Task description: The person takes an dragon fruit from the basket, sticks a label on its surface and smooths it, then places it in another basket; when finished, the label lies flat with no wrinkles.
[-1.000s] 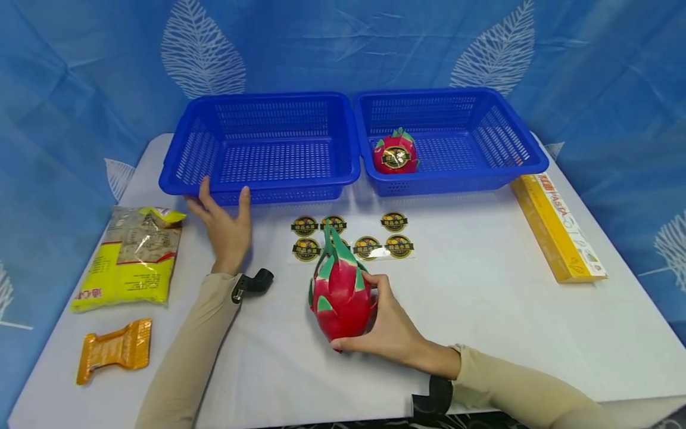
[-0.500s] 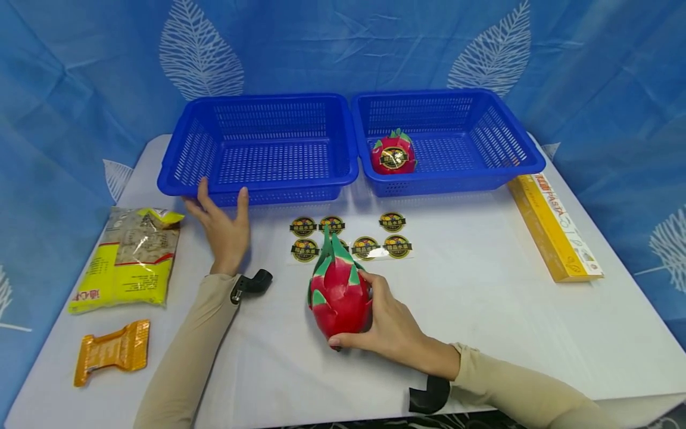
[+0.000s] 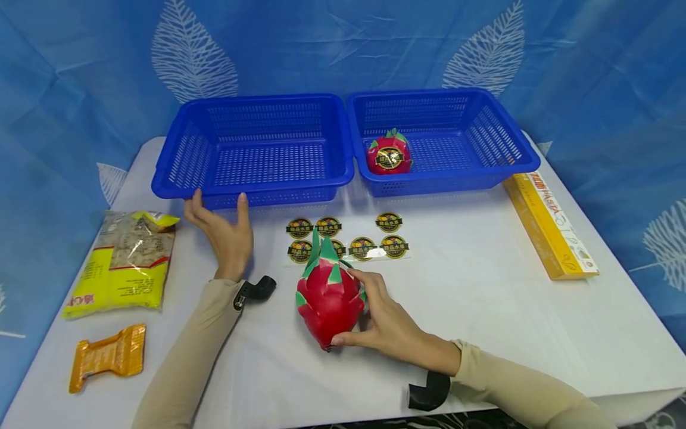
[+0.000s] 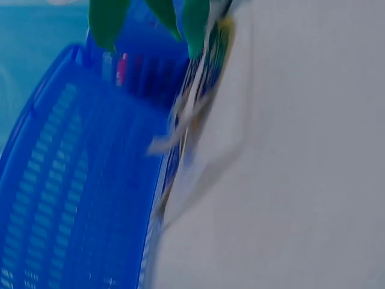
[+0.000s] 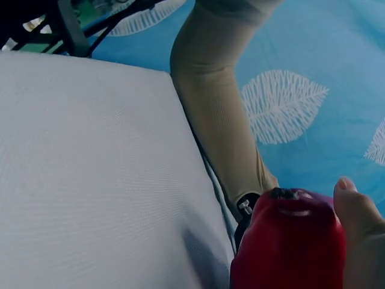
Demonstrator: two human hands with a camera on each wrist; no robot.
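My right hand (image 3: 393, 325) holds a red dragon fruit (image 3: 329, 304) from its right side, the thumb near its bottom end and the green leaf tips pointing away from me. In the right wrist view the red bottom of the dragon fruit (image 5: 292, 247) shows beside the thumb. Just beyond the fruit lies a clear sheet of round black-and-gold stickers (image 3: 393, 246), partly hidden by the leaves. At the near rim of the left blue basket (image 3: 300, 186) is my left hand (image 3: 227, 238), thumb and fingers spread; whether the fingertips touch the rim, I cannot tell.
Beside it stands the right blue basket (image 3: 455, 179), with a stickered dragon fruit (image 3: 388, 159) inside. A yellow pasta box (image 3: 552, 229) lies on the right. On the left are a yellow plastic bag (image 3: 125, 262) and an orange wrapped packet (image 3: 109, 357).
My right hand has turned the dragon fruit and shifted it slightly left. The left hand's fingers have drawn back a little from over the basket rim.
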